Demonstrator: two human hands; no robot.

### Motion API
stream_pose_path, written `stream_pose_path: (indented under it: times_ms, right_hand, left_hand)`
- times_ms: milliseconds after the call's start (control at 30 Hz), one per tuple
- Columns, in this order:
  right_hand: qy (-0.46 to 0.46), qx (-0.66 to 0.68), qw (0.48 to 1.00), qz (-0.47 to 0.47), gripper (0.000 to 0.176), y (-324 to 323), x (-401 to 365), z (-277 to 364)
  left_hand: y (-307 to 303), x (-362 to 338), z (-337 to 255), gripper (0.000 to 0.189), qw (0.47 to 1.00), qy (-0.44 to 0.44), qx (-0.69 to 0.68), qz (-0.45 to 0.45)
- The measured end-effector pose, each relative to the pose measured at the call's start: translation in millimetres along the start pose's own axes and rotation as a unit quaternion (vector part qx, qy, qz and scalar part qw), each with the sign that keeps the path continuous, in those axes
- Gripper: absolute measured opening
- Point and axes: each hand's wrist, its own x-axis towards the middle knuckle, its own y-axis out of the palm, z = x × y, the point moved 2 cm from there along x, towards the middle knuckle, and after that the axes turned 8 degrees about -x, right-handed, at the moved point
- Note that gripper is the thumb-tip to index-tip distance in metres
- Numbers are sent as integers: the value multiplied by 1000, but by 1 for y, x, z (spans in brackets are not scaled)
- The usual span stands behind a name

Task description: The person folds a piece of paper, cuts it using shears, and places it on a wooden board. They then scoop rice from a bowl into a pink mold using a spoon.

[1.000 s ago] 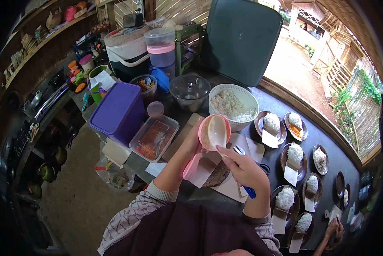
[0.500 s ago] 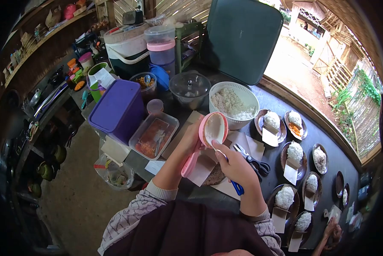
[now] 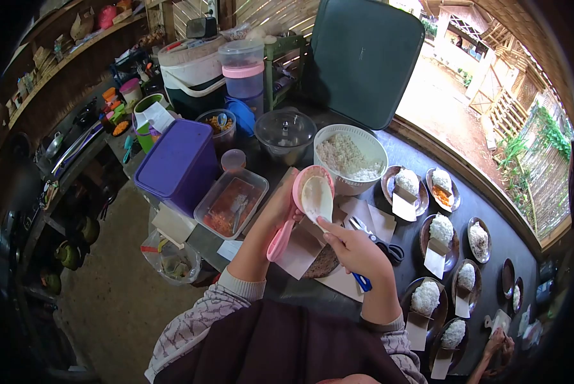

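My left hand [image 3: 279,200] is wrapped round a pink round cup [image 3: 297,189], with a pink handle [image 3: 280,242] hanging below it. The cup's opening faces up and right. My right hand [image 3: 358,246] grips a utensil with a blue handle end [image 3: 362,282] below the palm. A pale, spoon-shaped piece [image 3: 317,197] lies across the cup's opening near my right fingertips. Whether it belongs to that utensil is hard to make out. Beneath my hands are brown paper sheets [image 3: 299,254], and black-handled scissors [image 3: 389,250] lie beside my right hand.
Behind the cup stands a white basket of rice [image 3: 351,153]. Plates with rice mounds and folded cards [image 3: 439,233] line the right side. A clear tub of red food [image 3: 230,205] and a purple box [image 3: 175,160] stand left. Another person's hands [image 3: 497,345] show at lower right.
The pink cup has tipped and shifted slightly left and up with my left hand. The pale piece shows more fully at its opening, and my right hand has turned a little.
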Motion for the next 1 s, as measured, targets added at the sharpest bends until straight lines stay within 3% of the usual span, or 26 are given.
stream_pose_path:
  times_ms: [67, 467, 567, 733, 833, 1000]
  right_hand:
    - [-13, -6, 1000, -13, 39, 5, 4, 0]
    - [0, 16, 999, -46, 36, 7, 14, 0]
    - [9, 44, 999, -15, 37, 0, 10, -3]
    - [46, 129, 991, -2, 38, -14, 0, -4]
    - [48, 100, 994, 18, 39, -6, 6, -5]
    - [38, 108, 993, 27, 40, 0, 11, -10]
  left_hand:
    - [-2, 3, 4, 56, 997, -26, 3, -79]
    - [14, -3, 0, 56, 996, -20, 33, -77]
    - [14, -1, 4, 56, 999, -15, -3, -46]
    - [18, -4, -2, 55, 997, 21, -26, -69]
    - [13, -3, -1, 53, 997, 28, -36, -59]
    - [20, -8, 1, 50, 989, 38, 40, -134]
